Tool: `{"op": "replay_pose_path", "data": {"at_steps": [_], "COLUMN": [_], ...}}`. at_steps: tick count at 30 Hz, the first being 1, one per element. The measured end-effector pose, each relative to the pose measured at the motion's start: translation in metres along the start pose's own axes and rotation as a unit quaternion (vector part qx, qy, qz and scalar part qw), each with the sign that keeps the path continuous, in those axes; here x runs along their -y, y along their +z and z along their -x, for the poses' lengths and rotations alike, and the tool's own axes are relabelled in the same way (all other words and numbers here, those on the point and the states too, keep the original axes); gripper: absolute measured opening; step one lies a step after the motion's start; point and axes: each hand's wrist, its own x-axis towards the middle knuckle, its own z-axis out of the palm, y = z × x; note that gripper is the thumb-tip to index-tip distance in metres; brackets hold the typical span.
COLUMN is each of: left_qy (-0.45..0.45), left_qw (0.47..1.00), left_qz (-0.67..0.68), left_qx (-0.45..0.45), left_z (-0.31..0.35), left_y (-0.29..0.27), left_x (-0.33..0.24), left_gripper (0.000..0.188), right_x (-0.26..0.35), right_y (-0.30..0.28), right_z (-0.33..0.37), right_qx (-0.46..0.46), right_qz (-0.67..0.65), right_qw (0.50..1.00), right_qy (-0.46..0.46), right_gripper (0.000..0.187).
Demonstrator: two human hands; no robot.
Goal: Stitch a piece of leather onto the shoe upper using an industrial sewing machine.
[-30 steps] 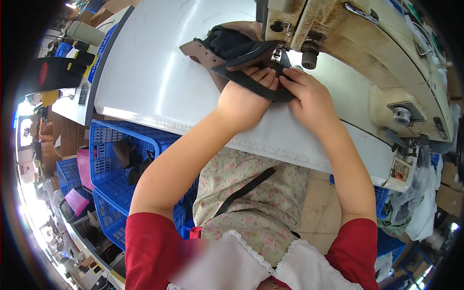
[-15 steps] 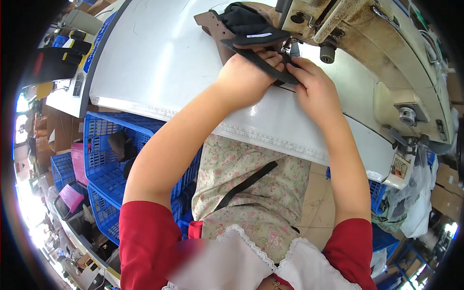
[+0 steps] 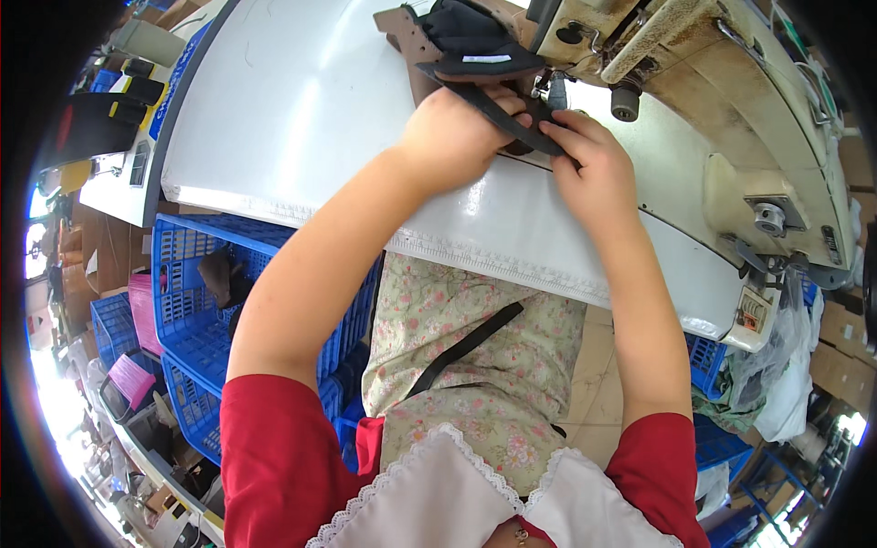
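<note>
Your left hand [image 3: 452,137] and right hand [image 3: 594,169] both pinch the black strap [image 3: 498,110] on the white table [image 3: 301,110] beneath the sewing machine [image 3: 694,82]. The blue crates [image 3: 196,301] alongside hold dark scraps.

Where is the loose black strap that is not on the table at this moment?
In the head view, the black strap lies slantwise on the person's flowered lap, below the white table edge, between the two forearms and right of the blue crates.

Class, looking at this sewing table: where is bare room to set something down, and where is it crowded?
Free: the white tabletop left of the left hand. Crowded: around the sewing machine, where both hands, right hand included, press the dark strap.
</note>
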Motion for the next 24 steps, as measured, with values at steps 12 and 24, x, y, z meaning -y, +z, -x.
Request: {"op": "replay_pose_path", "data": {"at_steps": [12, 24], "left_qy": [0.023, 0.027], "left_qw": [0.999, 0.998], "left_qz": [0.047, 0.056], "left_qx": [-0.013, -0.025], "left_z": [0.001, -0.002], "left_y": [0.003, 0.002], "left_x": [0.015, 0.020], "left_gripper": [0.035, 0.036], "right_x": [-0.001, 0.007], "right_y": [0.000, -0.003], "right_z": [0.003, 0.006], "right_qx": [-0.005, 0.025], "right_qz": [0.006, 0.030], "right_qw": [1.000, 0.999], "right_qy": [-0.018, -0.030], "right_gripper": [0.031, 0.034]}}
